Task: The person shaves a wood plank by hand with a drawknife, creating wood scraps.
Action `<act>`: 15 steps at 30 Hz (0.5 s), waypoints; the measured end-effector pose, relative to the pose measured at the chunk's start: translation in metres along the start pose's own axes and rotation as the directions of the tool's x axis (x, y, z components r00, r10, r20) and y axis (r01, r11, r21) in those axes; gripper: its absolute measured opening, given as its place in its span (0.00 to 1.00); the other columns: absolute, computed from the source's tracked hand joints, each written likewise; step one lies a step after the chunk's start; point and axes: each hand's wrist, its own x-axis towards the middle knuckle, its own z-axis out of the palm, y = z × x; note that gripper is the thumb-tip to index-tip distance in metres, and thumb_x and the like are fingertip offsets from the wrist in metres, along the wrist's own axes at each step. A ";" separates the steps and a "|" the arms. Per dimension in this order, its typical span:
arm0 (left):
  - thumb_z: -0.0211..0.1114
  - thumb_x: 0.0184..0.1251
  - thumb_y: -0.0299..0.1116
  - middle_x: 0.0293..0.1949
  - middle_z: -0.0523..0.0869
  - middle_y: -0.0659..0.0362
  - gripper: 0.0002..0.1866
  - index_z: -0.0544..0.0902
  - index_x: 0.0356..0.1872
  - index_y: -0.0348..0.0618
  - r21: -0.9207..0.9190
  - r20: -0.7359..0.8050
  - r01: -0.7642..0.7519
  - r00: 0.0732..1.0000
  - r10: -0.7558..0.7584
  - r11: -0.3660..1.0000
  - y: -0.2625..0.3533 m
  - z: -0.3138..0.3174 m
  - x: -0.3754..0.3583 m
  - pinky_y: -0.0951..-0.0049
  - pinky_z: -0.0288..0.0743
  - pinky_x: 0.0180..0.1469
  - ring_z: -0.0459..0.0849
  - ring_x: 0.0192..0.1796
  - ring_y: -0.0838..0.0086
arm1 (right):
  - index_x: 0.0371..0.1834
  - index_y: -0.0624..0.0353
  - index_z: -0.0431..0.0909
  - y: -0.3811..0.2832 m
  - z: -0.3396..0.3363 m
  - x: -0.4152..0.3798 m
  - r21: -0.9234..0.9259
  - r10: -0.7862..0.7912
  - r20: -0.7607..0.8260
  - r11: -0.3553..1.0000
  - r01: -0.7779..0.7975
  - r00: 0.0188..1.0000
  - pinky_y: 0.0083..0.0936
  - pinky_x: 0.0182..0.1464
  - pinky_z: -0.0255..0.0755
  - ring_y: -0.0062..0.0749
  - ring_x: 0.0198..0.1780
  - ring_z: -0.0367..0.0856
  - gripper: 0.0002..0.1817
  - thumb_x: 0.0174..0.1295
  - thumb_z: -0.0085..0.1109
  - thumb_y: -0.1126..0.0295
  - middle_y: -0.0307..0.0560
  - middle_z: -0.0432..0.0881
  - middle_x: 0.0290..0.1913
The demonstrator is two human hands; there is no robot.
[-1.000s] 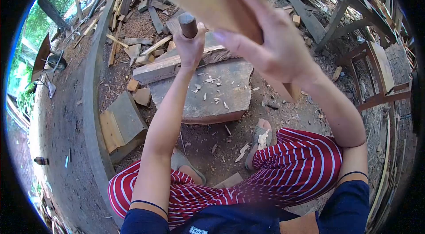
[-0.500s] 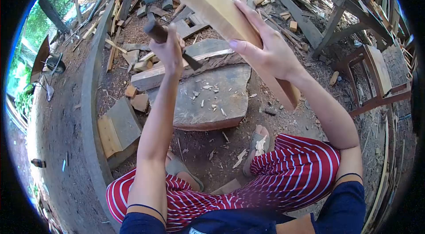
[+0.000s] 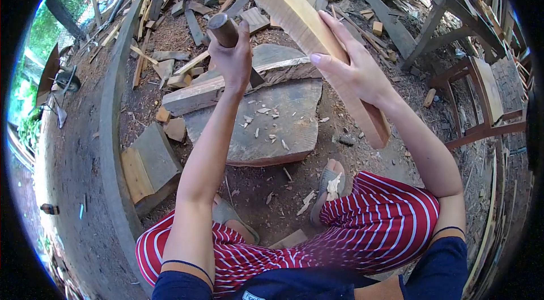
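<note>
My left hand (image 3: pixel 231 60) is wrapped round the wooden handle (image 3: pixel 222 29) of a tool; its dark metal blade (image 3: pixel 255 78) shows just below the fingers. With my right hand (image 3: pixel 358 75) I grip a long, curved pale wooden piece (image 3: pixel 292 11), thumb on its near face and fingers over the far edge. The piece is held tilted in the air, its lower end right of a wooden block (image 3: pixel 272 124). Wood chips lie on the block's top. A rough plank (image 3: pixel 192 96) rests across the block's far part.
A long grey beam (image 3: pixel 113 130) runs along the left, beside a board piece (image 3: pixel 153 161). Scrap wood (image 3: pixel 255 19) is heaped behind. A wooden frame (image 3: pixel 484 93) stands at right, below a trestle (image 3: pixel 425 33). My sandalled feet (image 3: pixel 331 178) are near the block.
My left hand and the tool have moved right and slightly down. The curved piece and my right hand have shifted a little right and down.
</note>
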 end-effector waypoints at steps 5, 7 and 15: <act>0.70 0.68 0.36 0.18 0.78 0.66 0.16 0.76 0.24 0.40 -0.116 -0.026 0.084 0.996 -0.087 0.990 0.014 0.013 -0.006 0.79 0.64 0.23 0.72 0.19 0.84 | 0.80 0.53 0.53 -0.014 -0.001 -0.005 0.068 0.026 0.048 0.997 -0.029 0.999 0.40 0.70 0.61 0.48 0.70 0.68 0.48 0.59 0.60 0.43 0.62 0.65 0.72; 0.70 0.68 0.38 0.18 0.77 0.66 0.17 0.76 0.24 0.40 -0.076 -0.022 0.101 0.994 -0.103 0.992 0.012 0.016 -0.006 0.79 0.64 0.23 0.73 0.19 0.84 | 0.80 0.53 0.53 -0.018 -0.002 -0.004 0.055 0.018 0.047 0.998 -0.021 0.999 0.41 0.71 0.60 0.48 0.70 0.67 0.49 0.59 0.60 0.43 0.62 0.65 0.72; 0.69 0.65 0.36 0.22 0.78 0.67 0.13 0.77 0.27 0.40 -0.070 0.116 0.163 0.981 -0.155 0.984 0.008 0.021 -0.007 0.79 0.67 0.30 0.73 0.25 0.84 | 0.79 0.53 0.54 -0.024 -0.011 0.000 -0.031 -0.060 0.012 0.998 0.060 0.998 0.42 0.68 0.65 0.49 0.67 0.72 0.48 0.59 0.60 0.44 0.61 0.67 0.72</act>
